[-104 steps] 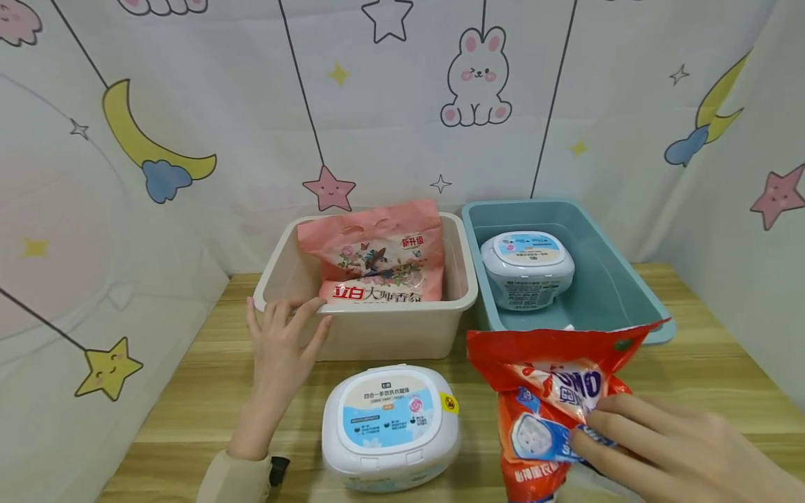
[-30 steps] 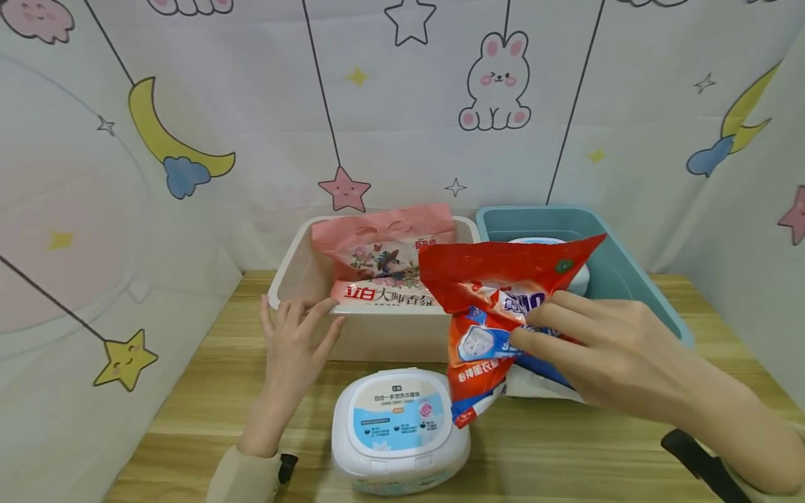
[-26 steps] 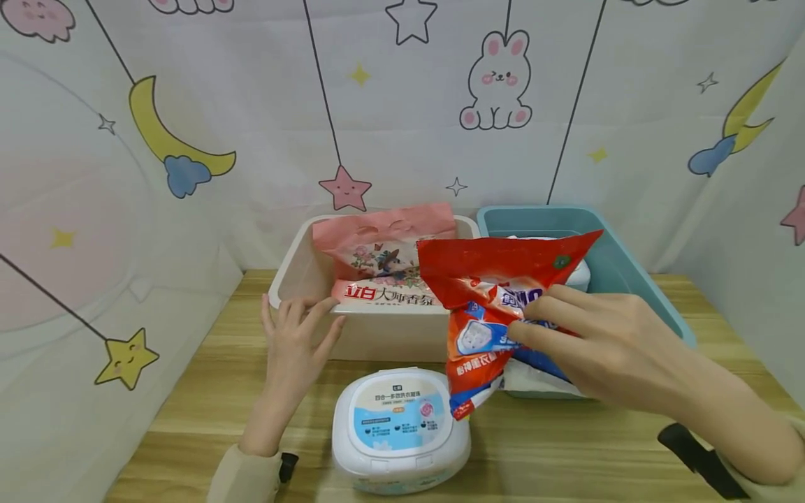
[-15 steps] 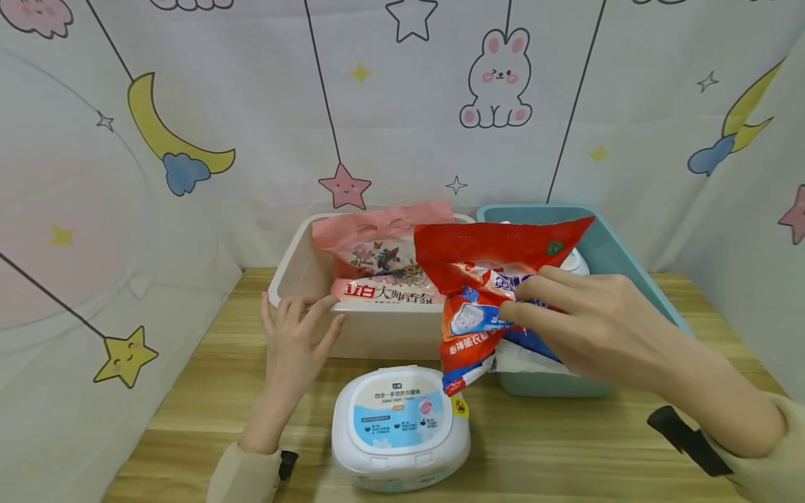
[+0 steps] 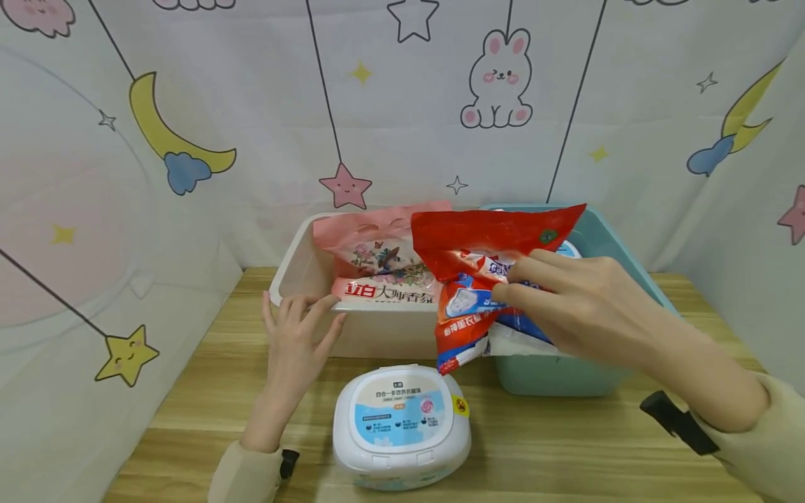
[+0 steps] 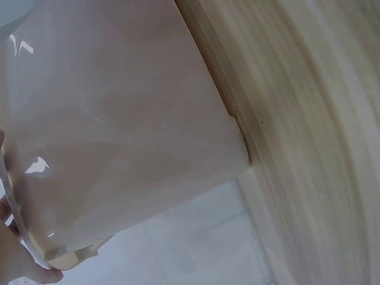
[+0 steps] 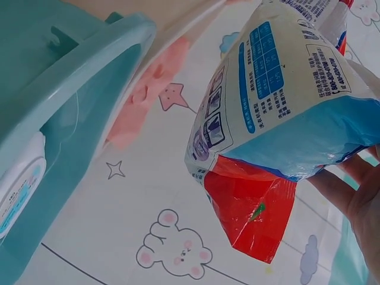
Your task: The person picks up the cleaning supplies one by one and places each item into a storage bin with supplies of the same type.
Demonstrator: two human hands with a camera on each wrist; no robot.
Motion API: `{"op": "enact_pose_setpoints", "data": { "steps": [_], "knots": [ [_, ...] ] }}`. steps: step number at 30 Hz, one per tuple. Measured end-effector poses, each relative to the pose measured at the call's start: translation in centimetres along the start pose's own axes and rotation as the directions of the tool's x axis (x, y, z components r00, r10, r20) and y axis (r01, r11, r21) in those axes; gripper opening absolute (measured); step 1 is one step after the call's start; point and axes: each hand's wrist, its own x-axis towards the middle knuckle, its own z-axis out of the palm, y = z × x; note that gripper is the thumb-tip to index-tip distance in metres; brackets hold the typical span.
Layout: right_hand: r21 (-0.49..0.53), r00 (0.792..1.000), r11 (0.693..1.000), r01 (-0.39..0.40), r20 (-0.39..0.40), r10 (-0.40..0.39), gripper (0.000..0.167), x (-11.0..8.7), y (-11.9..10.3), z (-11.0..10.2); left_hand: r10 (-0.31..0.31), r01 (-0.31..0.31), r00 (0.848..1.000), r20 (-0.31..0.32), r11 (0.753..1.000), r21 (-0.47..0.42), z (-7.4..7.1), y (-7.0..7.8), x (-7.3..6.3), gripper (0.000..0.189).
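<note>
My right hand (image 5: 581, 304) grips a red bag of laundry detergent (image 5: 493, 234) by its side, fingers pressed into the crinkled film. The bag hangs tilted in the air, in front of the join between the cream bin (image 5: 377, 335) and the teal bin (image 5: 553, 377). In the right wrist view the bag's white and blue back (image 7: 285, 101) shows, with fingers behind it. My left hand (image 5: 294, 342) holds the cream bin's front rim near the left corner, fingers hooked over it. A pink detergent bag (image 5: 390, 258) leans inside the cream bin.
A white lidded laundry-pod tub (image 5: 402, 426) stands on the wooden table (image 5: 566, 447) in front of the bins. Another white tub (image 7: 24, 178) sits inside the teal bin, mostly hidden by the red bag in the head view. A printed cloth (image 5: 402, 126) hangs behind.
My right hand has lifted the red bag from the right front and carried it up, left and toward the bins. The left hand stays on the cream bin's rim.
</note>
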Motion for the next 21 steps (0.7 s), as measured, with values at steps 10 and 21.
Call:
{"op": "enact_pose_setpoints", "data": {
  "steps": [10,21],
  "knots": [
    [0.001,0.997,1.0,-0.014,0.072,0.014,0.014,0.3,0.9,-0.1,0.005,-0.005,1.0,-0.011,1.0,0.013,0.2,0.0,0.1,0.03],
    [-0.008,0.996,0.999,-0.034,0.086,0.034,0.032,0.5,1.1,0.6,0.008,-0.007,1.0,-0.019,1.0,0.011,0.2,0.1,0.0,0.03]
  ]
}}
